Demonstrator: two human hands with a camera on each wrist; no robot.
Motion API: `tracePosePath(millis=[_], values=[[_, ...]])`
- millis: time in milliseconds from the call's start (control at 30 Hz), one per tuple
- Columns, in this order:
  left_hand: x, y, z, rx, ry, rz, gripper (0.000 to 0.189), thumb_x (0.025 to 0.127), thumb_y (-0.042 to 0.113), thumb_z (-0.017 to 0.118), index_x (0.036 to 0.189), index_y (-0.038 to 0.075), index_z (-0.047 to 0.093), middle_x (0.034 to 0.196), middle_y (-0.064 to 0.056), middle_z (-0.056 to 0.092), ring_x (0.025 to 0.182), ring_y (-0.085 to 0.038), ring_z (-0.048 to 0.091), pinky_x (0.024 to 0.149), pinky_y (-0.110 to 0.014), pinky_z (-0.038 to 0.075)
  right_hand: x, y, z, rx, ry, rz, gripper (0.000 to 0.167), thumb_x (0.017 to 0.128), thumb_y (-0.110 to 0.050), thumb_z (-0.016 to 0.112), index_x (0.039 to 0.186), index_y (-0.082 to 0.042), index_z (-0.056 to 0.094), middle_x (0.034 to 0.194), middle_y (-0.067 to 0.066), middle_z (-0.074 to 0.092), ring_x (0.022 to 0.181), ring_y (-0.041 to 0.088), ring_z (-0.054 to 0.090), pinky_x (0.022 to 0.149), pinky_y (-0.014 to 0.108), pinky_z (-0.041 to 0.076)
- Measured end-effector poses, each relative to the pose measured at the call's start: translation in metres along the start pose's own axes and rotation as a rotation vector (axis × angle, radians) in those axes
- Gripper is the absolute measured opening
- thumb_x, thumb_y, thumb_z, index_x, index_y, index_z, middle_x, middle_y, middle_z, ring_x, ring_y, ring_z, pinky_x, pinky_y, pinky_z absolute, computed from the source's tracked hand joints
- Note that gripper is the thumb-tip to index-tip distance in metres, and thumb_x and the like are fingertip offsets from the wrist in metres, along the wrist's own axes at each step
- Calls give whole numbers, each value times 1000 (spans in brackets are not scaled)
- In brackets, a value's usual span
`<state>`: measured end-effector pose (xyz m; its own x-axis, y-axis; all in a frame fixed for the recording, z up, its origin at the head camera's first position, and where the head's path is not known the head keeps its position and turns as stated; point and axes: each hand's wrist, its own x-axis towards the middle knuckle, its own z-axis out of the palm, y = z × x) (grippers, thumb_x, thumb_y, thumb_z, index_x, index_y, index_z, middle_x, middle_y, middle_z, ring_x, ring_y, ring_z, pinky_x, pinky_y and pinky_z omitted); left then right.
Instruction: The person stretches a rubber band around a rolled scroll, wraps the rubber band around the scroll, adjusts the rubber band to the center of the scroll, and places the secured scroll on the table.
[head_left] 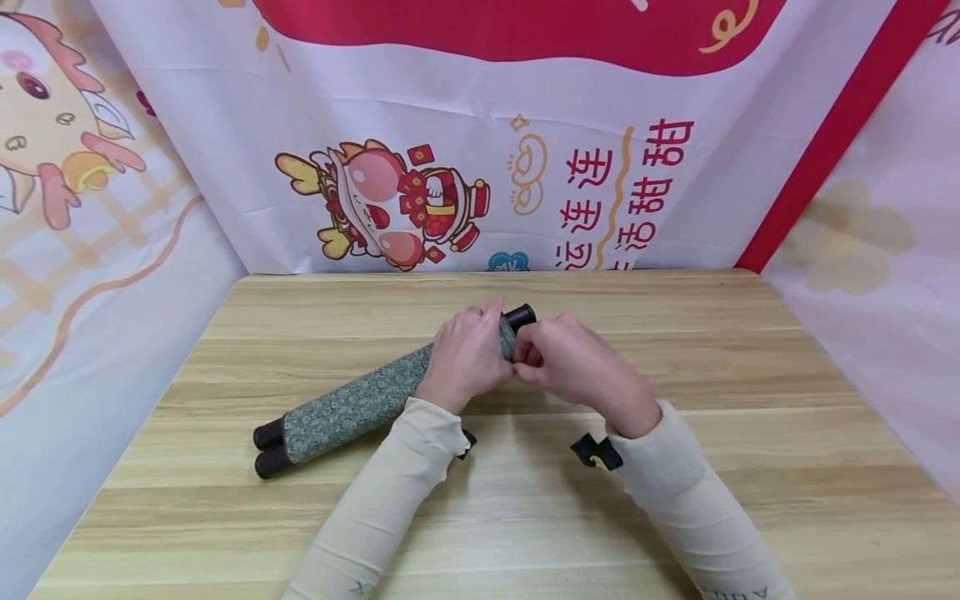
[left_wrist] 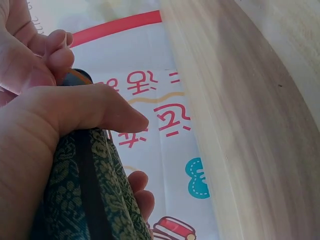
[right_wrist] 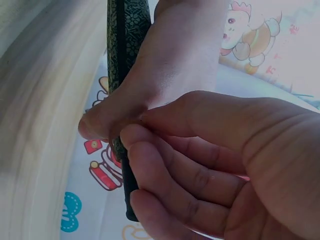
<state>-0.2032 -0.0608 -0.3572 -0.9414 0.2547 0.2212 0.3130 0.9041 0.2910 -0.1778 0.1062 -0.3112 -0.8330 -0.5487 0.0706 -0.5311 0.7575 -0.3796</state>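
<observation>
A rolled scroll (head_left: 352,412) in green floral brocade lies slantwise on the wooden table, with black rod ends (head_left: 272,461) side by side at its lower left. In the left wrist view, a dark band runs along the brocade (left_wrist: 112,195). My left hand (head_left: 467,357) grips the scroll near its upper right end, thumb across the top and fingertips showing at the far side. My right hand (head_left: 576,364) is curled beside that end, thumb and forefinger pinching at the scroll's edge. In the right wrist view, the exact bit between those fingertips is hidden.
The wooden table (head_left: 750,500) ends at the back against a white and red printed cloth (head_left: 450,108). More printed cloth hangs along the left and right sides. Dark tabs (head_left: 597,452) stick out by the cream sleeves.
</observation>
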Motion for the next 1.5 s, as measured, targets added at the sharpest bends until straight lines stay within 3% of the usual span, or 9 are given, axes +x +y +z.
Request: tracePosePath(millis=[333, 500, 600, 700, 1033, 1133, 1267, 1367, 1500], values=[[2, -3, -1, 33, -29, -26, 54, 81, 35, 85, 118, 2, 62, 102, -14, 69, 90, -28, 67, 84, -47, 60, 3, -3, 5, 17, 44, -16, 9, 93, -15, 79, 87, -13, 74, 75, -3, 72, 62, 6, 61, 59, 23, 53], [1, -6, 3, 48, -17, 15, 38, 85, 30, 79, 106, 4, 62, 90, -11, 67, 81, -27, 66, 75, -47, 60, 3, -6, 6, 60, 73, -12, 8, 95, -17, 74, 89, -15, 69, 76, -4, 68, 64, 9, 59, 60, 24, 51], [1, -8, 6, 33, -41, 39, 31, 87, 30, 78, 99, 7, 62, 83, -8, 64, 75, -25, 63, 70, -45, 58, 3, -6, 7, 87, 94, -21, 7, 96, -18, 70, 90, -15, 67, 77, -3, 65, 66, 10, 58, 61, 26, 51], [0, -10, 8, -11, -102, 53, 30, 87, 32, 79, 98, 9, 62, 83, -6, 63, 75, -23, 61, 69, -43, 57, 4, -4, 7, 118, 113, -30, 7, 97, -18, 68, 92, -14, 66, 77, -2, 65, 66, 11, 57, 61, 28, 51], [1, -15, 8, -149, -394, 83, 48, 80, 40, 87, 116, 20, 64, 105, 0, 73, 89, -21, 66, 81, -42, 57, 6, 3, 5, 188, 207, -21, 7, 99, -17, 68, 95, -12, 68, 83, 0, 70, 71, 12, 62, 59, 26, 54], [1, -21, 6, -193, -481, 99, 55, 80, 37, 88, 126, 20, 62, 113, 1, 71, 96, -19, 64, 86, -40, 55, 5, 2, 4, 198, 218, -23, 7, 99, -17, 67, 95, -13, 68, 84, -1, 71, 72, 11, 63, 60, 26, 55], [0, -33, -1, -259, -598, 62, 55, 79, 37, 86, 122, 15, 61, 110, -2, 69, 96, -19, 63, 86, -36, 52, 5, 2, 2, 205, 259, -23, 7, 99, -18, 66, 95, -13, 69, 84, -1, 71, 73, 12, 63, 61, 28, 55], [0, -40, -6, -286, -636, 20, 49, 78, 39, 84, 114, 14, 63, 104, -2, 69, 92, -19, 63, 83, -34, 50, 5, 3, 1, 217, 299, -21, 6, 99, -18, 66, 95, -13, 69, 84, 0, 72, 74, 13, 63, 61, 29, 54], [0, -43, -10, -277, -626, 10, 46, 81, 39, 83, 115, 14, 64, 105, -2, 70, 93, -19, 63, 86, -35, 50, 5, 3, 2, 234, 327, -27, 5, 99, -17, 68, 95, -13, 69, 85, 0, 73, 75, 13, 64, 61, 29, 55]])
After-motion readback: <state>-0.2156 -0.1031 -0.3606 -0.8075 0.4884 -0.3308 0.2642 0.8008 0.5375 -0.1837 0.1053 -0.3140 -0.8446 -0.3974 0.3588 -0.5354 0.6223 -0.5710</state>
